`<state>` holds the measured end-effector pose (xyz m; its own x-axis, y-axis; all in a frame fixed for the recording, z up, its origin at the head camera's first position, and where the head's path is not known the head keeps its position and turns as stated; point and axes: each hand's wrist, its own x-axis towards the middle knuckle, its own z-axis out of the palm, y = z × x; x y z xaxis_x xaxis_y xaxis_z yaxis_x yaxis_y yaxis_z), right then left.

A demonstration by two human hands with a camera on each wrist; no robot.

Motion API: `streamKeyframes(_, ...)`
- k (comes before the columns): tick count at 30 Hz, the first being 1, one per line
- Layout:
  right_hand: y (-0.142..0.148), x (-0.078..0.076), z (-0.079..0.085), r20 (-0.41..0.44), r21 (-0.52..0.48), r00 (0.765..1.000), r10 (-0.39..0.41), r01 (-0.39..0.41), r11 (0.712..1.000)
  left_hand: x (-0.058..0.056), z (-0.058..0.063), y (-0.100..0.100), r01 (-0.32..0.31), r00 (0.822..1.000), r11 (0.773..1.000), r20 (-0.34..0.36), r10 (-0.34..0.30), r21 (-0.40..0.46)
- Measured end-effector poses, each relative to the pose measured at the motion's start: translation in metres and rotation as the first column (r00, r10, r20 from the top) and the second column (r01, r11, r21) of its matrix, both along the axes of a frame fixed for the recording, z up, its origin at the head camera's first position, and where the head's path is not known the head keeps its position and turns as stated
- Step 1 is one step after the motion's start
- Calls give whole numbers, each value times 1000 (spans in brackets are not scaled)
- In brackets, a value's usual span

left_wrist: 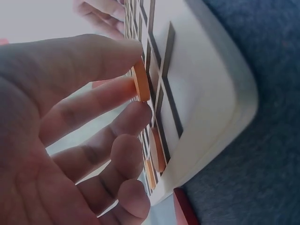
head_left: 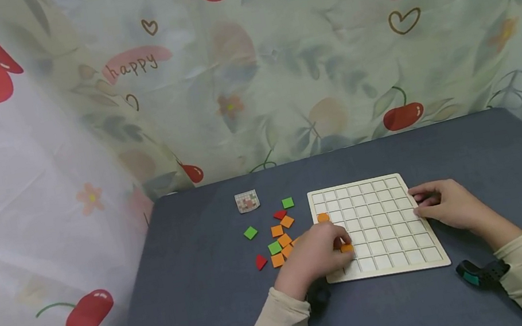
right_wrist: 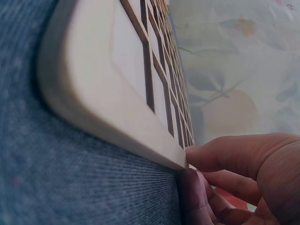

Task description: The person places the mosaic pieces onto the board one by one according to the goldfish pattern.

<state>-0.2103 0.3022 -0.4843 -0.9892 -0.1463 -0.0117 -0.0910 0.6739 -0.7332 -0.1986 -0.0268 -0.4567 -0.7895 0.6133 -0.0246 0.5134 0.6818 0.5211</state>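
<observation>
A: Which step is in hand?

B: Setting pieces into the grid, I'd judge. The left hand (head_left: 314,251) pinches a small, flat orange tile (head_left: 346,248) above the pale wooden board with a raised square grid (head_left: 381,217), in from its left edge, towards the near left corner.

A: And the other pieces?

B: Loose green, orange and red tiles (head_left: 277,231) lie on the dark blue-grey surface (head_left: 210,288), just beyond the board's left edge. A placed orange tile (head_left: 323,217) shows along that edge; the left wrist view shows two orange pieces there.

A: What does the next move call for?

B: Probably squaring the pinched tile with one cell's walls, lowering it flat, then loosening the fingers. I can't tell whether it touches the board.

A: How are the hands posed?

B: The left reaches over the left edge, its back upward; thumb and fingertips close narrowly on the tile, the remaining fingers bent alongside. The right hand (head_left: 449,205) holds the board's right edge between thumb and finger, its other fingers curled, seemingly to steady it.
</observation>
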Motion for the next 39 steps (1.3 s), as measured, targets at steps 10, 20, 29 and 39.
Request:
streamKeyframes(10, 1, -1, -2, 3, 10, 1000, 3, -3, 1000, 2, -2, 2, 1, 1000, 1000, 0, -1, 9)
streamKeyframes(20, 0, 0, 1, 21, 4, 1000, 9, -9, 1000, 1, -1, 2, -1, 1000, 1000, 2, 1, -12)
streamKeyframes(29, -1, -1, 1, 19, 9, 1000, 6, -6, 1000, 2, 0, 2, 2, 1000, 1000, 1, -2, -8)
streamKeyframes(39, -1, 0, 0, 14, 5, 1000, 14, -14, 1000, 2, -1, 2, 12, 1000, 1000, -17, -12, -5)
